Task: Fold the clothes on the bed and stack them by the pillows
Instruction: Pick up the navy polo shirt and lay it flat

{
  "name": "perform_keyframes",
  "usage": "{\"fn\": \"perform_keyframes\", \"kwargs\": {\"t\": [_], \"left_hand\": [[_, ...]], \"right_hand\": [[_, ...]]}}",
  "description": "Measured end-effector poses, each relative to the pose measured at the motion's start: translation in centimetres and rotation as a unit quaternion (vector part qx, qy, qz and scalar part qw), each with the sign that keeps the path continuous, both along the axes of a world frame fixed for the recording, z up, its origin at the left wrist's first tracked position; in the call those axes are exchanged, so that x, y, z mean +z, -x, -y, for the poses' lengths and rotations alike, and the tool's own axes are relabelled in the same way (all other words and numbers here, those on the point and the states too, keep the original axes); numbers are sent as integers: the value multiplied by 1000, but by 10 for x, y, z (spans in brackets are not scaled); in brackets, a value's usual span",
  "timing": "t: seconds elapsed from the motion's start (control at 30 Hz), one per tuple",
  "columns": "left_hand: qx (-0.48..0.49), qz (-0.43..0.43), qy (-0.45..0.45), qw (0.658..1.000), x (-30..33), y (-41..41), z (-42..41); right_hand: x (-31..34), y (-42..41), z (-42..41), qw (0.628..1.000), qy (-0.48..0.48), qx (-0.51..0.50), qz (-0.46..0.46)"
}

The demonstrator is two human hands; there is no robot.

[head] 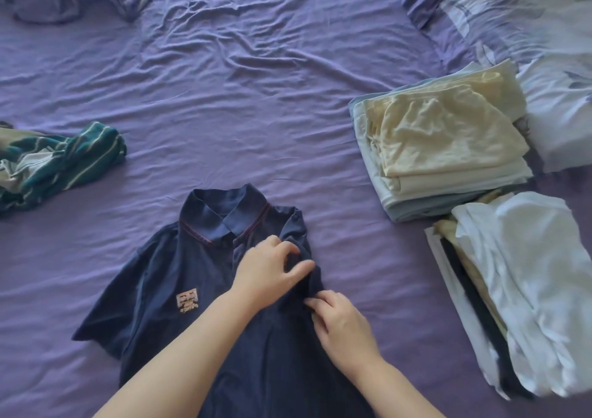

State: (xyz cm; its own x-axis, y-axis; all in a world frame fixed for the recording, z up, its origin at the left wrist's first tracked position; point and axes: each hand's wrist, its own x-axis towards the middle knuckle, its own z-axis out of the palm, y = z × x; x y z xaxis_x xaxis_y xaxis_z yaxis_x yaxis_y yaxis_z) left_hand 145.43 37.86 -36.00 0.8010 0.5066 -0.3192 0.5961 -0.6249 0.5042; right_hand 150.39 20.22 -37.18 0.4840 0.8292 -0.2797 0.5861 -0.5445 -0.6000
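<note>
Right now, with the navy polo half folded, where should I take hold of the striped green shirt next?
Judging by its pose, grip the striped green shirt at its bunched right end, coming in from the right over bare sheet. That end humps up clear of the bed, so fingers can close round it; the left part runs out of view.

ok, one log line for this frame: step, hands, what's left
step: folding navy polo shirt on bed | left hand: pinches folded-in sleeve | right hand: pinches same edge | done: two stacks | left: striped garment
</note>
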Motion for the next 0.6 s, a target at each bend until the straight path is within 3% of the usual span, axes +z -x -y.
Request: {"fn": "perform_keyframes", "kwargs": {"t": [0.07, 0.17, 0.33, 0.43, 0.5, 0.6], "left_hand": [[-59, -68, 44, 995, 4, -6, 6], [-80, -106, 6, 991, -1, -5, 10], [5, 29, 32, 999, 23, -25, 5], [-18, 48, 14, 999, 46, -56, 5], [18, 58, 63, 996, 56, -79, 6], [94, 90, 194, 972, 62, -111, 14]], "right_hand": [[2, -1, 3, 1000, -10, -19, -7], [4, -5, 10, 997, -18, -79, 2], [11, -15, 17, 986, 81, -142, 33], [25, -26, 13, 967, 23, -250, 50], [34, -39, 15, 943, -23, -324, 70], [40, -55, 23, 934, -16, -346, 87]]}}
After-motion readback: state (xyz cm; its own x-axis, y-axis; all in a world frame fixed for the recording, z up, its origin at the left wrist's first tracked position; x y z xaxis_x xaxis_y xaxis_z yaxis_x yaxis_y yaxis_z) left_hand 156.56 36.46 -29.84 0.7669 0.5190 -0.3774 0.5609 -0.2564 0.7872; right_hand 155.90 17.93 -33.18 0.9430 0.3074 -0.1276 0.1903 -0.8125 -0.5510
